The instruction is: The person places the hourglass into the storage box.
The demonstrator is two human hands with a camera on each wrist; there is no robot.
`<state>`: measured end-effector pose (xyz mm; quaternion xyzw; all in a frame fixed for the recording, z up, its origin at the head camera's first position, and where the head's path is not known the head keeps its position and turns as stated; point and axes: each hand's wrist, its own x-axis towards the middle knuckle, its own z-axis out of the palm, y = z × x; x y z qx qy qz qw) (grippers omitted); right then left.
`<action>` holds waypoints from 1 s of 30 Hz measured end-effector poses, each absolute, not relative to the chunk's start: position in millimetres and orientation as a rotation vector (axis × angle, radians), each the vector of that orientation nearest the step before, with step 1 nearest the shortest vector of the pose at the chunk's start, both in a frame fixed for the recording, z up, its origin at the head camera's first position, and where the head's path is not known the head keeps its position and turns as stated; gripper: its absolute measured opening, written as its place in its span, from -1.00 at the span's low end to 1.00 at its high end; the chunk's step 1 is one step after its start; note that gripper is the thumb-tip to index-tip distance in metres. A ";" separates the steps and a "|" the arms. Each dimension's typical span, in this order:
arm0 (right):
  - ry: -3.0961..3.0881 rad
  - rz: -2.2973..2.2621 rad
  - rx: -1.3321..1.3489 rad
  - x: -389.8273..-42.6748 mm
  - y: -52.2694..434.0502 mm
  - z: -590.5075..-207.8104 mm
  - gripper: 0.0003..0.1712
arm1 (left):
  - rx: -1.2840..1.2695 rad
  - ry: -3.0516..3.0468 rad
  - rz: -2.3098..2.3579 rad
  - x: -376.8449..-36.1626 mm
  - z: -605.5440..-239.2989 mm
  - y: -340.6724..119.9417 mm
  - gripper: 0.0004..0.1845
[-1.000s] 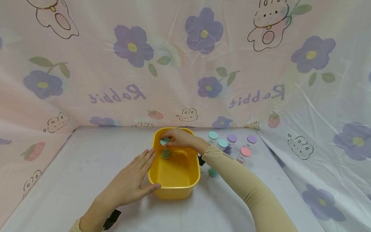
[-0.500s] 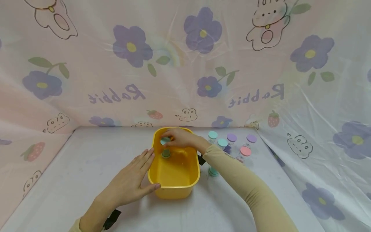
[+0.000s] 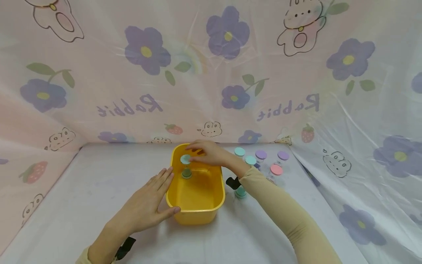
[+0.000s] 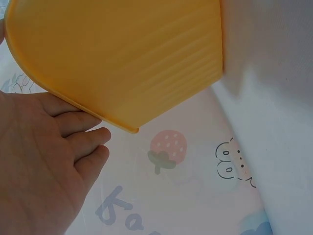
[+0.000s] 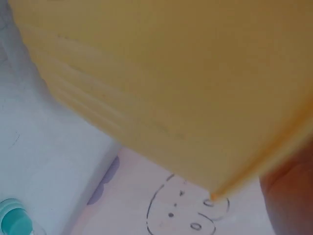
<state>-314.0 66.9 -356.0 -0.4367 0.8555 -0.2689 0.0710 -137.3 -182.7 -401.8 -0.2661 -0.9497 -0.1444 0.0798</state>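
A yellow plastic bin (image 3: 197, 194) stands on the white table. Inside it, toward the back left, is a small clear jar (image 3: 186, 173) with a pale blue lid (image 3: 185, 159) and something green at its bottom. My right hand (image 3: 209, 153) reaches over the bin's right rim, fingers loosely bent just right of the lid and apart from it. Along the bin's left side lies my left hand (image 3: 145, 203), its straight fingers on the rim. The left wrist view shows those fingers (image 4: 83, 132) against the bin's outer edge.
Right of the bin stand several jars: blue-lidded jars (image 3: 239, 151), purple-lidded jars (image 3: 283, 155) and a pink-lidded jar (image 3: 276, 169). Nearer, partly behind the right forearm, is a teal jar (image 3: 240, 192). A patterned cloth (image 3: 191, 91) hangs behind the table.
My right fingers have let go of the pale blue lid and drawn back up and to the right. The jar stays in the bin. My left hand keeps its place on the rim.
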 end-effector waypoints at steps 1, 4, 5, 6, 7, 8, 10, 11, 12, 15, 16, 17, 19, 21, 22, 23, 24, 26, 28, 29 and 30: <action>2.575 -0.850 -1.321 -311.8 70.0 -354.5 -0.50 | -0.795 -2.840 -0.434 -137.4 -401.7 -182.6 0.06; 2.597 -0.969 -1.348 -305.0 80.3 -350.9 -0.50 | -0.792 -2.840 -0.437 -137.3 -401.3 -182.6 0.06; 2.601 -1.009 -1.356 -302.8 83.9 -350.0 -0.50 | -0.790 -2.840 -0.436 -137.3 -401.3 -182.7 0.06; 2.602 -1.047 -1.363 -300.8 87.6 -349.7 -0.50 | -0.790 -2.838 -0.431 -137.4 -401.4 -182.7 0.06; 2.606 -1.077 -1.370 -298.6 91.3 -349.1 -0.50 | -0.788 -2.837 -0.428 -137.4 -401.4 -182.8 0.06; 2.605 -1.110 -1.377 -296.5 95.1 -349.0 -0.51 | -0.787 -2.837 -0.428 -137.3 -401.4 -182.8 0.06; 2.606 -1.172 -1.385 -292.4 102.6 -349.1 -0.52 | -0.785 -2.837 -0.428 -137.5 -401.7 -182.7 0.06; 2.613 -1.199 -1.387 -290.1 106.7 -349.4 -0.53 | -0.786 -2.835 -0.425 -137.6 -402.1 -182.6 0.06; 2.622 -1.231 -1.394 -287.9 110.7 -349.9 -0.53 | -0.786 -2.835 -0.426 -137.7 -402.4 -182.4 0.06; 2.646 -1.347 -1.411 -282.4 123.4 -353.3 -0.55 | -0.782 -2.840 -0.427 -138.0 -402.9 -181.5 0.06; 2.658 -1.385 -1.413 -281.0 127.6 -355.2 -0.56 | -0.782 -2.840 -0.425 -137.9 -402.9 -181.5 0.06; 2.674 -1.419 -1.412 -279.8 131.7 -357.4 -0.55 | -0.782 -2.841 -0.425 -137.8 -402.9 -181.4 0.07; 2.698 -1.485 -1.412 -277.3 140.0 -361.5 -0.56 | -0.783 -2.841 -0.423 -137.5 -402.5 -181.4 0.07; 2.725 -1.524 -1.385 -273.8 148.8 -365.2 -0.56 | -0.784 -2.837 -0.422 -137.4 -402.1 -181.5 0.07; 2.741 -1.536 -1.362 -272.0 153.1 -367.1 -0.55 | -0.784 -2.836 -0.420 -137.5 -402.1 -181.6 0.08; 2.758 -1.542 -1.334 -269.8 157.5 -368.9 -0.55 | -0.784 -2.837 -0.419 -137.6 -402.2 -181.6 0.08; 2.766 -1.552 -1.308 -267.7 162.0 -370.8 -0.55 | -0.784 -2.837 -0.422 -137.8 -402.3 -181.6 0.08; 2.795 -1.551 -1.240 -263.7 171.1 -375.5 -0.54 | -0.784 -2.838 -0.420 -138.2 -402.8 -181.6 0.08; 2.817 -1.555 -1.186 -260.1 179.5 -380.6 -0.54 | -0.787 -2.837 -0.417 -138.5 -403.2 -181.7 0.08; 2.819 -1.565 -1.170 -258.4 183.5 -383.4 -0.54 | -0.789 -2.836 -0.416 -138.6 -403.5 -181.8 0.08; 2.821 -1.573 -1.161 -256.9 187.5 -386.5 -0.54 | -0.789 -2.836 -0.417 -138.7 -403.7 -181.9 0.08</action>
